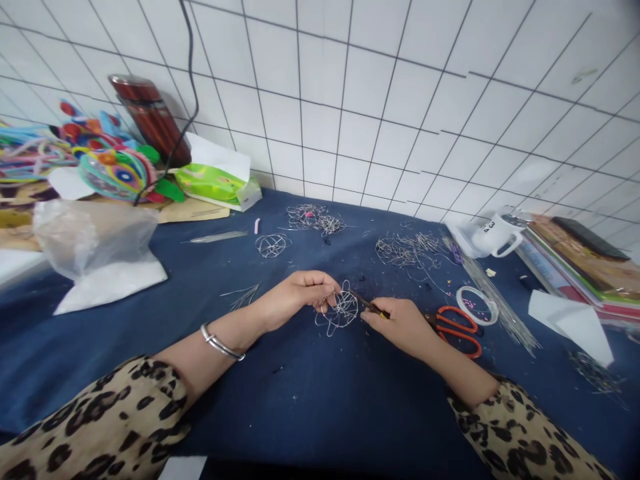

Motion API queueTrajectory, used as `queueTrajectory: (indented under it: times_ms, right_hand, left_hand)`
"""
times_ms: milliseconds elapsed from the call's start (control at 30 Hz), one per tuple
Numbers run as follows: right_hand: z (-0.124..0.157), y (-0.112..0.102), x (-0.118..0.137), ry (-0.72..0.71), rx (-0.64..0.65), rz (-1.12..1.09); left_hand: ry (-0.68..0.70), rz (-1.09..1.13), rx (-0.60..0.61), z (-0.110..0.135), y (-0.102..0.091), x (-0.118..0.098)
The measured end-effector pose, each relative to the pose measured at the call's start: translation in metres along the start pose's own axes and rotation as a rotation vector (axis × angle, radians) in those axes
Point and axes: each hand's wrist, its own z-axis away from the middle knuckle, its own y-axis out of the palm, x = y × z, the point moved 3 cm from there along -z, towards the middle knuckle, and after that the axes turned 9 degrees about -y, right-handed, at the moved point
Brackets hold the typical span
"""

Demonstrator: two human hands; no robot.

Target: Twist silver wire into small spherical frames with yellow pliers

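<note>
Between my hands, just above the dark blue cloth, is a round openwork wire piece [345, 309] bent into loops. My left hand [303, 297] pinches its upper left edge between thumb and fingers. In my right hand [400, 323] is a pair of pliers [369, 305], gripped by the handles, its dark jaws reaching the wire piece's right side. Whether the jaws bite on a wire is too small to tell. Orange-handled scissors [456, 327] lie just right of my right hand. A similar wire ball [273, 246] rests on the cloth further back.
Tangled wire heaps [315, 220] lie at the back, with another wire pile [407, 250] to the right. A round dish [477, 305] of small pink beads and straight wires [500, 307] lie right, near a white mug [497, 235]. A plastic bag [100, 247] stands left.
</note>
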Motion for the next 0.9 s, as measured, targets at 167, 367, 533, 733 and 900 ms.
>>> queueTrajectory:
  times_ms: [167, 367, 533, 733, 900]
  right_hand:
    - [0.0012, -0.0016, -0.0013, 0.024, -0.02, -0.014]
    - [0.003, -0.0014, 0.0008, 0.01, -0.03, -0.02]
    - [0.004, 0.0024, 0.0008, -0.016, -0.066, -0.009]
    - [0.0047, 0.0051, -0.0001, -0.014, -0.088, -0.017]
    - [0.0054, 0.0048, -0.0002, -0.01, -0.093, -0.032]
  left_hand:
    - [0.018, -0.032, -0.044, 0.0006, -0.0046, -0.0033]
    - [-0.023, -0.05, -0.06, -0.0012, -0.0069, -0.0017]
    - [-0.028, -0.001, -0.052, -0.0015, -0.0056, -0.0023]
    - [-0.051, -0.026, -0.071, -0.0022, -0.0061, -0.0031]
    - [-0.02, -0.187, -0.08, -0.0036, -0.0102, -0.0033]
